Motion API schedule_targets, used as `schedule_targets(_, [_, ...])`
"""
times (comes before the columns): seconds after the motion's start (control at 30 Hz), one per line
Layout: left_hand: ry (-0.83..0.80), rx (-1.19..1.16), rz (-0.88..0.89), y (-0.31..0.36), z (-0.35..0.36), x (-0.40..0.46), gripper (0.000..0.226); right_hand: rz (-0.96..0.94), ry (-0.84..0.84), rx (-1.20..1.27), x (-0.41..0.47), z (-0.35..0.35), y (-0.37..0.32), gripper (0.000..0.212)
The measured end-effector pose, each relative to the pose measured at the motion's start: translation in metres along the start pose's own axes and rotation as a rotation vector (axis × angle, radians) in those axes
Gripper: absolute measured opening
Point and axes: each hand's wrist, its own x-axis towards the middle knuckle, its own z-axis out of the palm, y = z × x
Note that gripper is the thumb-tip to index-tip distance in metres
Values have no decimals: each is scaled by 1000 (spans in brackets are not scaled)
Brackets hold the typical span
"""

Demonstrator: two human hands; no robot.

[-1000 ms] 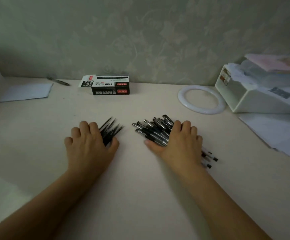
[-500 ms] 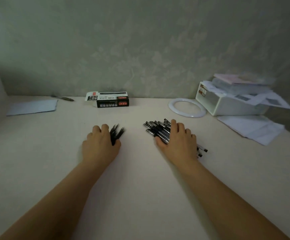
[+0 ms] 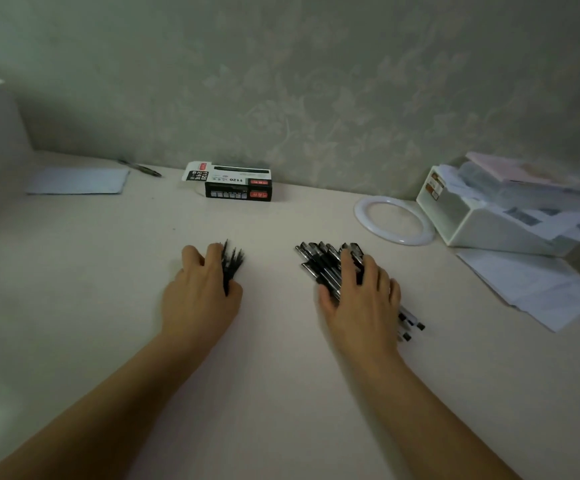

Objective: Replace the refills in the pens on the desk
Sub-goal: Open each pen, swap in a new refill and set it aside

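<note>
A bundle of thin black refills (image 3: 231, 259) lies on the pale desk (image 3: 274, 358), left of centre. My left hand (image 3: 200, 296) lies over it, and the refills stick out between thumb and forefinger, which close round them. To the right is a heap of several black pens (image 3: 319, 263) with silver clips. My right hand (image 3: 361, 303) rests flat on the heap with straight fingers, its thumb against the heap's left side. A few pen ends (image 3: 411, 325) poke out from under my right hand.
A black and white pen box (image 3: 236, 185) lies open by the wall. A single pen (image 3: 141, 167) and a pale sheet (image 3: 77, 181) are at the back left. A white ring (image 3: 394, 220), a white tray of papers (image 3: 489, 220) and loose sheets (image 3: 531, 285) are at the right.
My head has lifted, so the hands look farther off. Both hands stay on their piles. The refills, fanned out before, now sit in a tighter bundle under my left hand.
</note>
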Motion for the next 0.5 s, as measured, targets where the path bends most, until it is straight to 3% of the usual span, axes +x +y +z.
schedule_targets(0.2, [57, 93, 57, 10, 1, -9, 43, -167, 124, 59, -2, -5, 0, 36])
schedule_targets(0.33, [91, 173, 163, 12, 1, -12, 43, -147, 125, 56, -3, -9, -1, 19])
schedule_targets(0.5, [68, 161, 205, 8, -1, -9, 28, -173, 151, 16, -1, -8, -2, 19])
